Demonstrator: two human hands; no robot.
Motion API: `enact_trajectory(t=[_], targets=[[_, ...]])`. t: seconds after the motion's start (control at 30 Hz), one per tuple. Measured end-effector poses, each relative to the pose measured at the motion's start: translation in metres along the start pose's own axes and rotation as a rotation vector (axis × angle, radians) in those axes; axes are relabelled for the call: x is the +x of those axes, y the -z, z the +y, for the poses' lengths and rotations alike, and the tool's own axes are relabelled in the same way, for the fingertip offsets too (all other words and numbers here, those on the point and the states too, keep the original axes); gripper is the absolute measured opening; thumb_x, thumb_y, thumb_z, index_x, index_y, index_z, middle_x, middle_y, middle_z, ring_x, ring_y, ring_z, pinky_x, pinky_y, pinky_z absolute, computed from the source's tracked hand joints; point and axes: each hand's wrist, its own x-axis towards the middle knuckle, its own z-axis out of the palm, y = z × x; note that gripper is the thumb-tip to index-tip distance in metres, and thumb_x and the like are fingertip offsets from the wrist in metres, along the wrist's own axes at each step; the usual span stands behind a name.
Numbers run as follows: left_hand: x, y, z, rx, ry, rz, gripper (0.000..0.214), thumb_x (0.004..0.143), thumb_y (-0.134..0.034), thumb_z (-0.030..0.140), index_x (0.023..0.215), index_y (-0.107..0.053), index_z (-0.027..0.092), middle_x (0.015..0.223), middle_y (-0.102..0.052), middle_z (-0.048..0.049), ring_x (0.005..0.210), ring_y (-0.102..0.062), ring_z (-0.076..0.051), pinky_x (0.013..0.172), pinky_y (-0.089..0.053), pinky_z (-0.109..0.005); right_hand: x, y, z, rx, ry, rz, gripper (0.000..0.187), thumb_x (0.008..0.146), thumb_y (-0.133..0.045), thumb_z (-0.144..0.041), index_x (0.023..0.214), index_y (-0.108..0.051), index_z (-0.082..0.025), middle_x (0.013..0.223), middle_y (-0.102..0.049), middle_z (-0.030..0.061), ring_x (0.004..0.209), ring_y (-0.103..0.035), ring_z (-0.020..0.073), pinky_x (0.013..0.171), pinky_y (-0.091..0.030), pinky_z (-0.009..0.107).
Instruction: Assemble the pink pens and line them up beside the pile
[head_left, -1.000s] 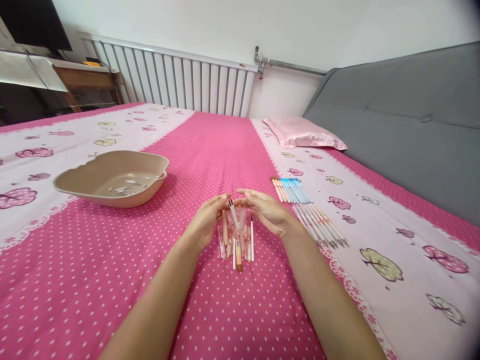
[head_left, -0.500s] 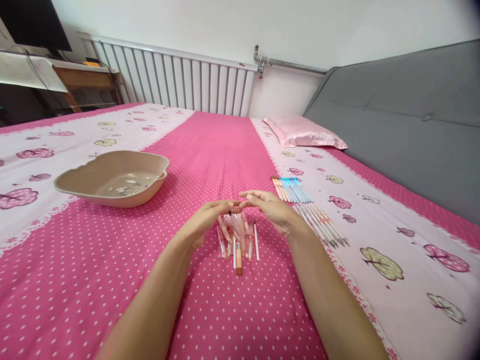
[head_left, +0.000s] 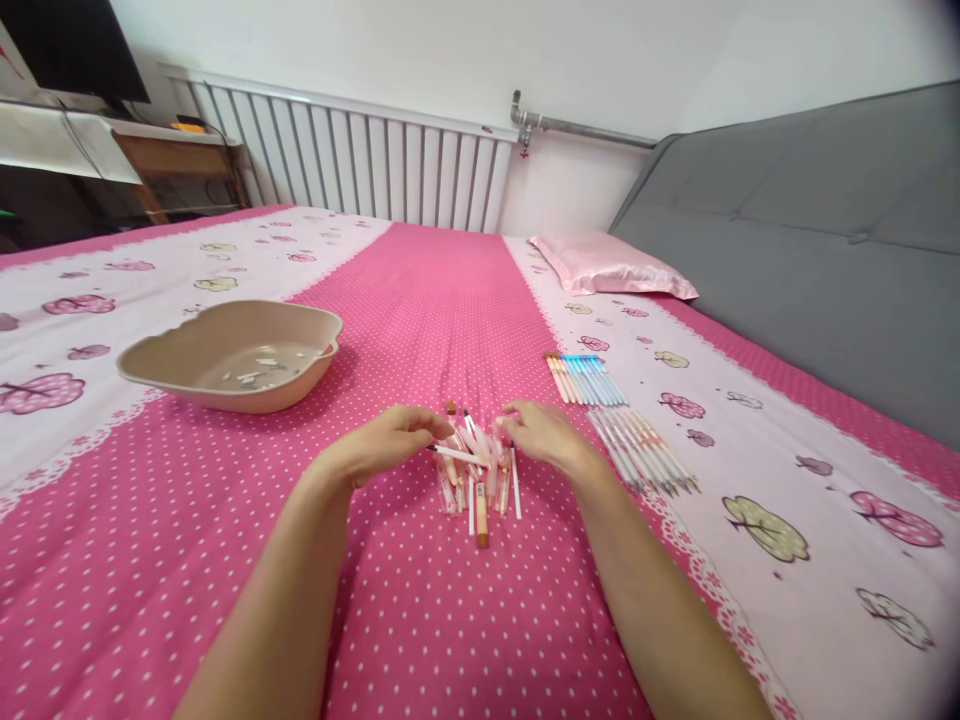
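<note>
No legible text, brand, number or sign in view. Checked the white refill pinched in the left hand and the pile of pen parts under both hands' fingertips — any print there is too small to tell. Same for the rows of pens just right of the right hand and the beige basin well left of the grip — plain surfaces as far as they resolve.
</note>
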Motion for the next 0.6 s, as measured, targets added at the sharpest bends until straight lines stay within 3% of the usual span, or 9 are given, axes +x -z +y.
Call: enact_trajectory(t=[0.13, 0.27, 0.4, 0.6], targets=[[0.003, -0.004, -0.003, 0.018, 0.095, 0.032, 0.026, 0.071, -0.056, 0.037, 0.077, -0.064, 0.013, 0.075, -0.066, -0.004, 0.075, -0.06, -0.019, 0.069, -0.045, -0.029, 0.002, -0.001, 0.002, -0.033, -0.035, -0.058, 0.036, 0.084, -0.043, -0.035, 0.105, -0.062, -0.012, 0.108, -0.064, 0.0174, 0.101, -0.059, 0.0295, 0.08, -0.043, 0.036], [0.006, -0.009, -0.006, -0.113, 0.273, 0.159, 0.038, 0.065, -0.064, 0.052, 0.07, -0.058, 0.015, 0.058, -0.06, -0.0033, 0.055, -0.059, -0.018, 0.052, -0.043, -0.026, 0.002, -0.005, 0.0, 0.008, -0.021, -0.156, 0.038, 0.083, -0.045, -0.047, 0.094, -0.064, -0.015, 0.086, -0.069, 0.0134, 0.078, -0.065, 0.0248, 0.065, -0.045, 0.031], [0.009, -0.017, -0.006, -0.202, 0.337, 0.117, 0.048, 0.062, -0.063, 0.062, 0.069, -0.059, 0.014, 0.057, -0.061, -0.0056, 0.054, -0.059, -0.019, 0.055, -0.046, -0.03, 0.002, -0.01, -0.004, 0.19, -0.032, -0.208, 0.045, 0.081, -0.048, -0.053, 0.105, -0.057, -0.017, 0.081, -0.067, 0.0096, 0.058, -0.061, 0.0179, 0.052, -0.044, 0.027], [0.016, -0.024, -0.008, -0.482, 0.256, -0.037, 0.059, 0.066, -0.058, 0.065, 0.095, -0.063, 0.014, 0.084, -0.067, -0.0117, 0.076, -0.061, -0.022, 0.072, -0.048, -0.036, 0.004, -0.016, -0.006, 0.576, -0.076, -0.331, 0.074, 0.076, -0.059, -0.051, 0.135, -0.03, -0.017, 0.063, -0.057, -0.0016, 0.047, -0.055, 0.0134, 0.047, -0.045, 0.026]])
